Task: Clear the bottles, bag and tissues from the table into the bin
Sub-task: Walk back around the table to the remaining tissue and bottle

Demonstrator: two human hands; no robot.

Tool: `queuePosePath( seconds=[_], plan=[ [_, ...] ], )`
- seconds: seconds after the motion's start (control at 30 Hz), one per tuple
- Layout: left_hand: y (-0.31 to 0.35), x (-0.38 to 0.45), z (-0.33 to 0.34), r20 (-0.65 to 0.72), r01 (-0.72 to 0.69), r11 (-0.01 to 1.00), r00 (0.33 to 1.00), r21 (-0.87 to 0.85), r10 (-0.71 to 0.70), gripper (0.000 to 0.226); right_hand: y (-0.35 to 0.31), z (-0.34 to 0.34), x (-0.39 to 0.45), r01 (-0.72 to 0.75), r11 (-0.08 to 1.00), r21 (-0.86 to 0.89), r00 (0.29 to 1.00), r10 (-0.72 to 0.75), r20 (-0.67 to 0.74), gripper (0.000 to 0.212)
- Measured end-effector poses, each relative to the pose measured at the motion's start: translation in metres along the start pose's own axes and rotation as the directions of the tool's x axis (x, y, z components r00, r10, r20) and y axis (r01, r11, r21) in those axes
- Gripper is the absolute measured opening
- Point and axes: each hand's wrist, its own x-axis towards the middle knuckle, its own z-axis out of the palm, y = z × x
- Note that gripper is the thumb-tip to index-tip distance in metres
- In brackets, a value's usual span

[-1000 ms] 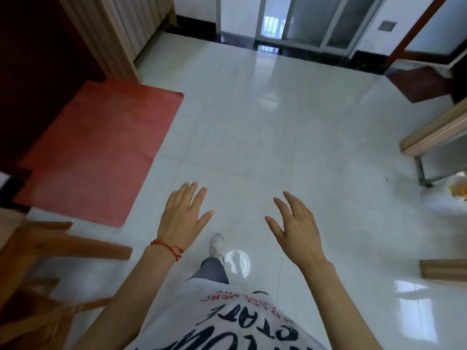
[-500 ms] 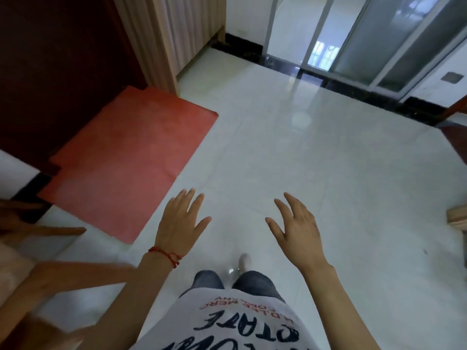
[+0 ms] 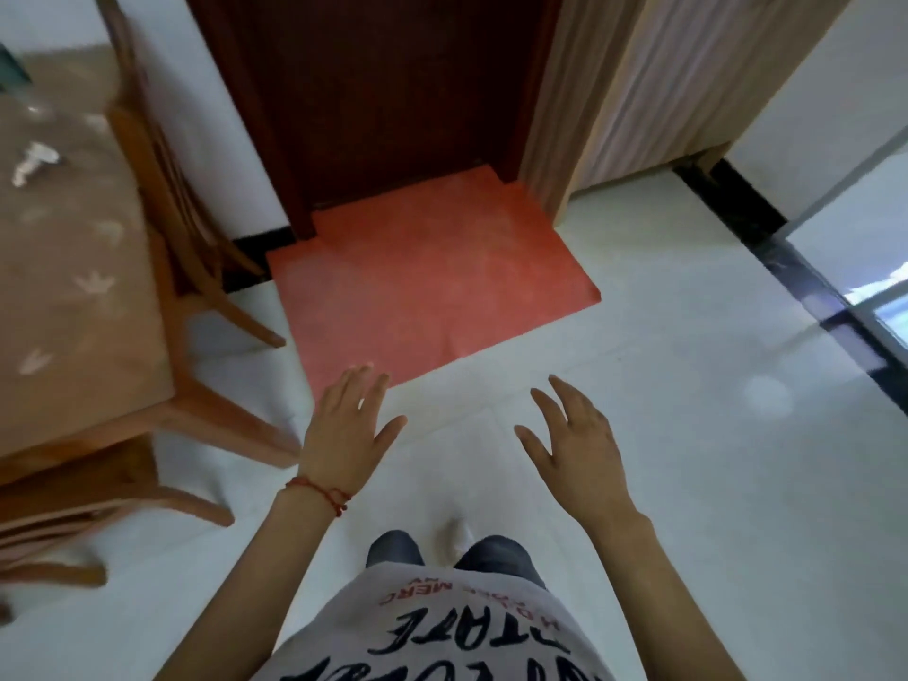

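Standing on the shiny white tile floor (image 3: 688,385), the person holds both hands out in front with nothing in them. The left hand (image 3: 344,430), with a thin red string bracelet (image 3: 322,491) on its wrist, has its fingers (image 3: 361,385) straight and spread. The right hand (image 3: 577,444) has its fingers (image 3: 560,400) loose and a little bent, and they grip nothing. The brown wooden desk (image 3: 73,312) with pale leaf shapes on it sits far off to the left side. A small crumpled white tissue (image 3: 34,159) lies near the far edge of the desk, well apart from both hands. Beside it near the far corner is something clear and something dark green, but both are too blurry to name. No bag and no bin can be seen. A brown wooden chair (image 3: 186,267) stands just beside the right edge of the desk, and a flat red floor mat (image 3: 427,277) lies in front of a dark brown door (image 3: 383,90). The clearing looks not done, since the tissue is on the desk. What could go wrong is a bump or a trip, because the chair legs stick out between the person and the desk. The light tissue could also slip from the fingers if it is only pinched softly.
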Motion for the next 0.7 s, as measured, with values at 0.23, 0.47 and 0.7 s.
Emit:
queuePosePath(
  seconds=[0.23, 0.47, 0.7],
  plan=[
    [-0.010, 0.010, -0.005, -0.019, 0.225, 0.974, 0.974, -0.007, -0.225, 0.086, -0.005, -0.002, 0.076, 0.203, 0.979, -0.023, 0.974, -0.199, 0.111, 0.053],
    [-0.043, 0.061, -0.015, -0.051, 0.299, 0.954, 0.953, -0.021, -0.300, 0.096, -0.030, 0.007, 0.153, 0.308, 0.951, -0.016, 0.945, -0.304, 0.120, 0.050],
    [-0.106, 0.156, -0.044, -0.072, 0.278, 0.960, 0.958, -0.026, -0.279, 0.101, -0.077, 0.017, 0.258, 0.330, 0.944, -0.007, 0.942, -0.329, 0.070, 0.043]
  ],
)
